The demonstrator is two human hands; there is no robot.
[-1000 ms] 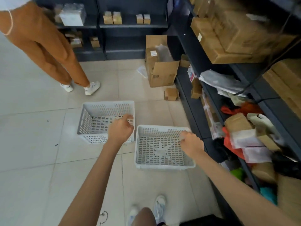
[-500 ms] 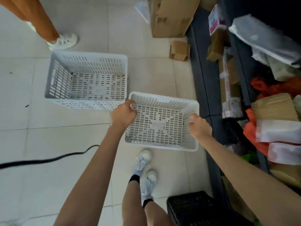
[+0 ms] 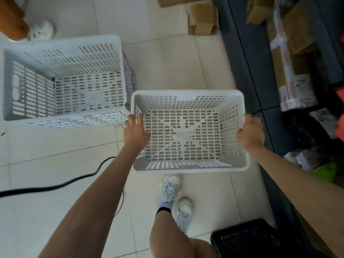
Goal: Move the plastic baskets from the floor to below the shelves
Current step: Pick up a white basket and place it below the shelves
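A small white slotted plastic basket point(image 3: 188, 95) is held up off the tiled floor, in the middle of the view. My left hand point(image 3: 136, 132) grips its left rim, fingers curled over the edge. My right hand point(image 3: 251, 133) grips its right rim. A larger white plastic basket point(image 3: 63, 51) stands on the floor to the left, empty, its near right corner close to the held basket. The dark shelving unit point(image 3: 247, 58) runs along the right side, its low shelf packed with goods.
A black cable point(image 3: 55, 186) snakes over the tiles at the left. A black plastic crate point(image 3: 245, 239) sits at the bottom right by my feet point(image 3: 173, 194). Small cardboard boxes point(image 3: 202, 21) lie at the top. Another person's shoe point(image 3: 41, 30) is at top left.
Both hands went from reaching for the small basket on the floor to gripping its rims and lifting it. The view has tilted downward and closer.
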